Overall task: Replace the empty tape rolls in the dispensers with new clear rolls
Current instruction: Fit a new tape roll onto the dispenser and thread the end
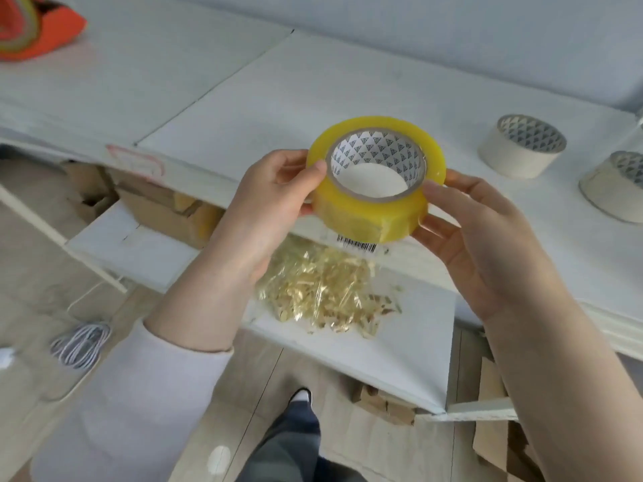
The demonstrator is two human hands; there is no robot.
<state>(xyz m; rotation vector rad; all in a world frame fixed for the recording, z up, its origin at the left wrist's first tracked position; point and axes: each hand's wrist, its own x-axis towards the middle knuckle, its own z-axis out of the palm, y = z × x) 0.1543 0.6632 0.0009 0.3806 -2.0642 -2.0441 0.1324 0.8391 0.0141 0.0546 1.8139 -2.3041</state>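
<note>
Both hands [375, 203] around tape roll [372, 203]

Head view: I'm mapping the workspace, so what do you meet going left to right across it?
Orange dispenser at far left → white cord coil → left hand → yellow-tinted tape roll held in both hands → right hand → two empty tape cores at right.

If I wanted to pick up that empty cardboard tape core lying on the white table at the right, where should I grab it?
Probably from above. The empty core lies flat on the table with its hole facing up, so one finger can go inside the ring and the thumb against the outer wall, pinching the thin cardboard. The side nearest you looks free; a second core sits close at its right.
</note>
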